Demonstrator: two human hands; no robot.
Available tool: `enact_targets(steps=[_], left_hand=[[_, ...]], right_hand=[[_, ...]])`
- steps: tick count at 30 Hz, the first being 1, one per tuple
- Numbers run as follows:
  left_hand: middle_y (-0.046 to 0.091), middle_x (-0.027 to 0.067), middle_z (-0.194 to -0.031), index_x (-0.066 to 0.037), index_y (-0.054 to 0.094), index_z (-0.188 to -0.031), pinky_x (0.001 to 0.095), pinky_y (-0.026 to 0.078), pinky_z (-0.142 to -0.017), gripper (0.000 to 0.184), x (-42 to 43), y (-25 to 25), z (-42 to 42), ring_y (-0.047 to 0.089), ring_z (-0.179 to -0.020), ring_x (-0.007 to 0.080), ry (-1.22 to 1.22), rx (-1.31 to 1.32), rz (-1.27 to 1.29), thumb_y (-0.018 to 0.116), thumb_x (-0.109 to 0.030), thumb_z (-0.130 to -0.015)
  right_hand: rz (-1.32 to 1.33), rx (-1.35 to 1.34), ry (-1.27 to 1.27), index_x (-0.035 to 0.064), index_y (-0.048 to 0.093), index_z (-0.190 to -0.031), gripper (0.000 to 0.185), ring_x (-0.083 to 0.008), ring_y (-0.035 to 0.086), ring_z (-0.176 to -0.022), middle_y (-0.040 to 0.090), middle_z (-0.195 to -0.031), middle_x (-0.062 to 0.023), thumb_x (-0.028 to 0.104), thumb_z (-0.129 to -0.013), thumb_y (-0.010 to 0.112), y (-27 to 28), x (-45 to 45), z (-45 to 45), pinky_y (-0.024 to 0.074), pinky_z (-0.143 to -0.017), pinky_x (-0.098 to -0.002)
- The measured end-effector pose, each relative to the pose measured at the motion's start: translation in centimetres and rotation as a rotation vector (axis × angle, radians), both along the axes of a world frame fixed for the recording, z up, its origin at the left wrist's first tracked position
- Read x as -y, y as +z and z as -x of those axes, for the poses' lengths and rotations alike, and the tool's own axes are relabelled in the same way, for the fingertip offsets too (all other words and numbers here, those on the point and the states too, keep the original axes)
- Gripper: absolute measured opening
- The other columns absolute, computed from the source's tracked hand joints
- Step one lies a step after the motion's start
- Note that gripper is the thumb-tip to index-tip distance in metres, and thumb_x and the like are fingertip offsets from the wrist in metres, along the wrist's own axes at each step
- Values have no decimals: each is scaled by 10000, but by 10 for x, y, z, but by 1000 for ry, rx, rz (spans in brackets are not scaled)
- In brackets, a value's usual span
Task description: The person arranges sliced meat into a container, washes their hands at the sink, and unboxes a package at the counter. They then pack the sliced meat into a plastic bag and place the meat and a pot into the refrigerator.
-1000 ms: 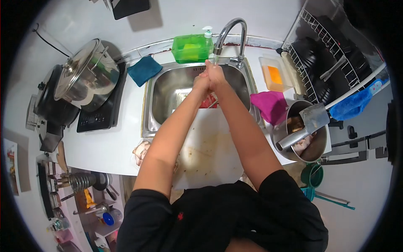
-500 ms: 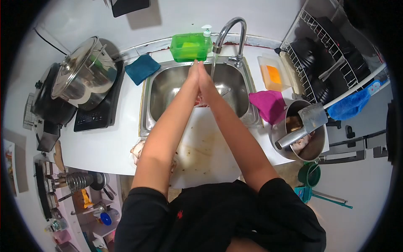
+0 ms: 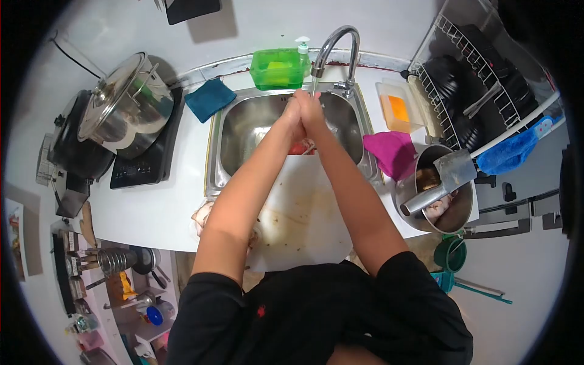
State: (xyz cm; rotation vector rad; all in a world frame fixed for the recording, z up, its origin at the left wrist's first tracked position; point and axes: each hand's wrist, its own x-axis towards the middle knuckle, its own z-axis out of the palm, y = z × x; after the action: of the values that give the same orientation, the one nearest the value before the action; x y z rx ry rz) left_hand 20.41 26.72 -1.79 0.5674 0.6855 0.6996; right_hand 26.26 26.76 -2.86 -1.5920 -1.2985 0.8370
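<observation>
Over the sink (image 3: 234, 143), my left hand (image 3: 292, 112) and my right hand (image 3: 311, 109) press against each other under the faucet (image 3: 336, 38). A thin stream of water runs down onto them. Their fingers are small and partly overlap, so their exact pose is unclear. Something red (image 3: 300, 148) lies in the sink below my wrists. The stained white cutting board (image 3: 298, 213) is between my forearms, at the sink's near edge.
A green container (image 3: 277, 68) and a pump bottle stand behind the sink. On the left are a teal cloth (image 3: 210, 99) and a steel pot (image 3: 143, 103). A magenta cloth (image 3: 391, 155), a pot with a cleaver (image 3: 455, 172) across it, and a dish rack (image 3: 447, 112) are on the right.
The hands were under the faucet, moved left of the water stream with palms together, and are now back right beneath the stream.
</observation>
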Motion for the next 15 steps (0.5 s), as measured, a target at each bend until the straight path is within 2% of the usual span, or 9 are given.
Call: enact_targets(steps=[1,3,5,7,8,10,11,13,15], left_hand=[[606,46,-1071,-153,479,-1234,427,477,-763,485,3,3,2,572,-873,221,-36,-5,3,304,-500,-943],[596,15,-1193,-171,473,-1230,483,488,-823,387,7,17,7,587,-940,217,-113,-77,-49,338,-415,-961],[620,17,-1112,-158,515,-1172,465,480,-841,356,26,40,8,599,-930,215,-80,-246,-150,394,-397,-938],[654,19,-971,-126,594,-1041,415,496,-807,275,25,41,13,629,-860,205,-51,-452,-297,489,-326,-885],[676,20,-870,-101,652,-940,373,516,-764,212,18,35,17,653,-796,196,-41,-581,-387,556,-264,-845],[686,27,-746,-84,695,-813,325,533,-697,132,12,29,30,665,-698,180,-111,-933,-753,608,-182,-797],[680,51,-657,-68,710,-696,304,527,-602,80,12,23,32,653,-603,150,111,-1177,-1105,638,-85,-726],[676,99,-665,-61,710,-689,311,525,-608,72,12,25,40,662,-618,182,73,-1167,-1150,646,-85,-712],[671,141,-674,-50,709,-687,322,526,-618,68,18,30,43,667,-635,226,65,-1192,-1192,647,-74,-701]], right_hand=[[22,25,1,-2,581,-1089,541,-380,543,-1031,599,-1070,-250,451,-795,546,2,-5,0,368,-920,-534],[186,-287,-91,-20,596,-1009,440,-355,602,-898,626,-995,-235,374,-818,551,10,-12,-9,447,-814,-542],[405,-629,363,15,594,-1026,426,-305,618,-846,628,-900,-163,383,-811,585,7,-34,-39,485,-747,-491],[728,-859,595,-8,609,-958,371,-294,647,-690,625,-692,-104,340,-833,581,29,-32,-56,521,-600,-485],[587,-579,426,-28,610,-947,347,-318,650,-722,630,-771,-149,294,-825,571,46,-24,-58,519,-615,-505],[289,-31,86,-68,610,-924,299,-367,658,-785,638,-928,-239,202,-811,552,61,-15,-61,514,-645,-546],[134,186,23,-68,613,-926,287,-387,650,-799,635,-925,-246,181,-799,548,49,-19,-66,513,-677,-536],[-195,610,-110,-67,618,-930,269,-426,633,-828,627,-920,-259,138,-776,538,12,-35,-72,510,-741,-516],[-142,728,-41,-73,619,-927,272,-445,617,-852,618,-936,-278,123,-756,542,-7,-29,-69,505,-777,-491]])
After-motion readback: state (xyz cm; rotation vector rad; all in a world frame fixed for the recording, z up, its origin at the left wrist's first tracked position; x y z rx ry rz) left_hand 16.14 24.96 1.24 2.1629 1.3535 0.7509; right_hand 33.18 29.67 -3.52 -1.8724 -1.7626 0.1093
